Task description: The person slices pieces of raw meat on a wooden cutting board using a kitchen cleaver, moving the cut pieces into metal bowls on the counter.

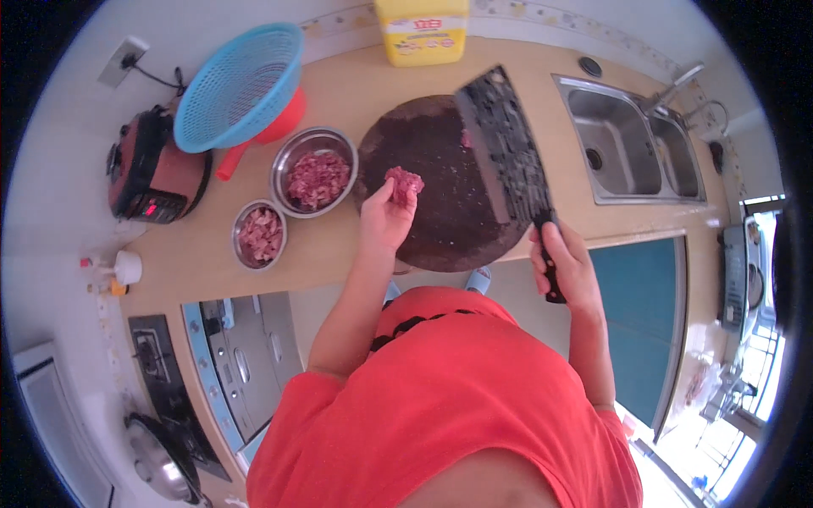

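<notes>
Between the fingertips of my left hand (389, 213) is a clump of minced raw meat (405, 183), over the left part of a round dark chopping board (438, 235). My right hand (568, 257) grips the black handle of a broad cleaver (505, 146). Its dark, patterned blade slants up and away across the board's right side. A small piece of meat (467, 138) shows beside the blade's edge. Left of the board, a larger steel bowl (348, 141) contains minced meat (317, 181). A smaller steel bowl (280, 249) with chopped paler meat (260, 233) stands nearer to me.
A blue plastic colander (235, 89) rests on a red handled vessel (279, 124), beside a rice cooker (155, 168). A yellow jug (422, 35) stands against the wall. A double steel sink (616, 140) is at right, a gas hob (155, 362) at lower left.
</notes>
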{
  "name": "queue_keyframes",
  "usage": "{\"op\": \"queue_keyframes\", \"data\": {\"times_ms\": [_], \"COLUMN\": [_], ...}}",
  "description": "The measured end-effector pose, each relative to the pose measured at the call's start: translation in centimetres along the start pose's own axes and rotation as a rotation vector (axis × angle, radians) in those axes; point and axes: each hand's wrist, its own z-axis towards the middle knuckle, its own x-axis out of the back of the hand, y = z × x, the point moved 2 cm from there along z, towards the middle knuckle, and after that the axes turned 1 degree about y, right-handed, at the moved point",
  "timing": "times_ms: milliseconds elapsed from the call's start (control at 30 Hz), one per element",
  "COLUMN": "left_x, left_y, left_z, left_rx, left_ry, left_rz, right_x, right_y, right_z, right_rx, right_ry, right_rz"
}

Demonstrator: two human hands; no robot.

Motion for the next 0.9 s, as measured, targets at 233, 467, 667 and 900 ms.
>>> {"op": "queue_keyframes", "data": {"times_ms": [233,467,667,900], "left_x": [-6.5,-1.3,-8.3,-10.9], "left_y": [12.6,16.3,8.8,-8.3], "left_z": [-3.1,-2.8,0.3,6.5], "left_rx": [-0.725,-0.938,-1.088,-0.825], "left_ry": [-0.111,-0.203,-0.306,-0.677], "left_rz": [0.545,2.389,1.968,2.127], "right_x": [2.6,3.6,4.9,6.3], "right_y": [3.0,3.5,3.2,3.7], "right_z": [-1.3,-1.9,-2.4,-3.4], "right_rx": [-0.114,-0.108,-0.03,0.009], "right_ry": [0.156,0.231,0.336,0.368], "right_rz": [0.115,0.205,0.263,0.35]}}
